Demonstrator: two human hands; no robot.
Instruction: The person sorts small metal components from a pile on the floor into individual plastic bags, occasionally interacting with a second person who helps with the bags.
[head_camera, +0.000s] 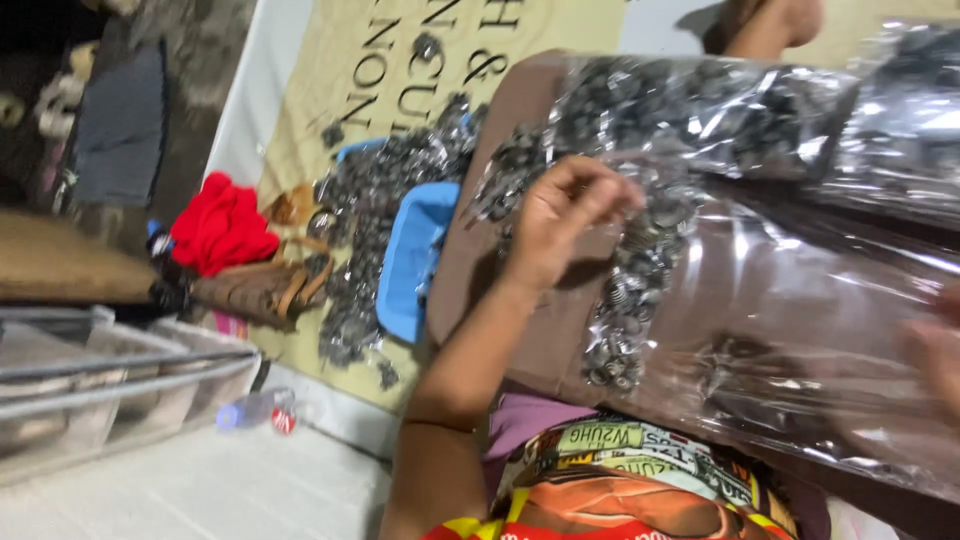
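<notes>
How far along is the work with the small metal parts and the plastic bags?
Looks done: a clear bag at the top of the brown board already holds many small metal parts. In hand: the left hand pinches at parts in a row on the board; the right hand is blurred at the edge. Left: a loose pile lies beside the blue tray.

I see a pale tiled floor (200, 490) lower left, a beige printed mat (330, 90) spread over it, a clear plastic drawer unit (100, 380) at the left edge, red cloth (222, 225) beside a brown woven bag (265, 285). Lighting dim upper left.
</notes>
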